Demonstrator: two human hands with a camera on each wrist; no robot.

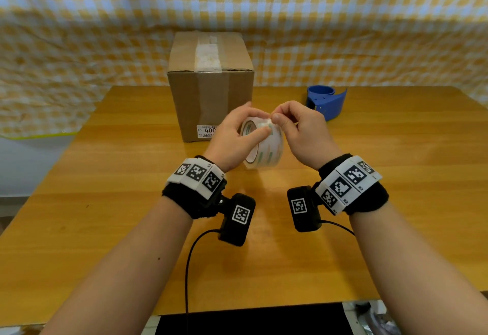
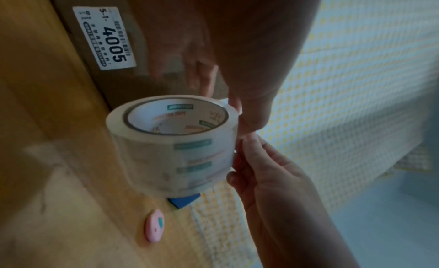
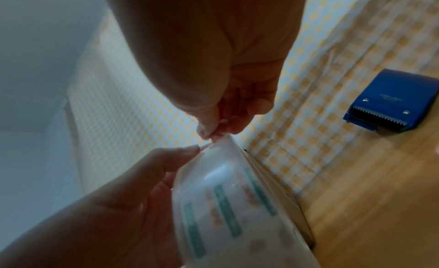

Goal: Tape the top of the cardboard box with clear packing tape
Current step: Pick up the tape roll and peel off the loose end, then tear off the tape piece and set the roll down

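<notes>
Cardboard box (image 1: pixel 210 83), flaps closed with tape along its top seam, stands upper centre on the desk (image 1: pixel 396 176). Left hand (image 1: pixel 232 139) grips the clear tape roll (image 1: pixel 264 147); right hand (image 1: pixel 298 131) pinches its loose end.

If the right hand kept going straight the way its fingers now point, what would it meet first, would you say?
The right hand points left and slightly away, its fingers pinching at the tape roll that the left hand holds. It would press into the roll first; the cardboard box stands behind, though depth is unclear.

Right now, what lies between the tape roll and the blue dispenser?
Only the right hand and bare wooden table, per the head view; the tape roll and blue dispenser stand apart.
</notes>
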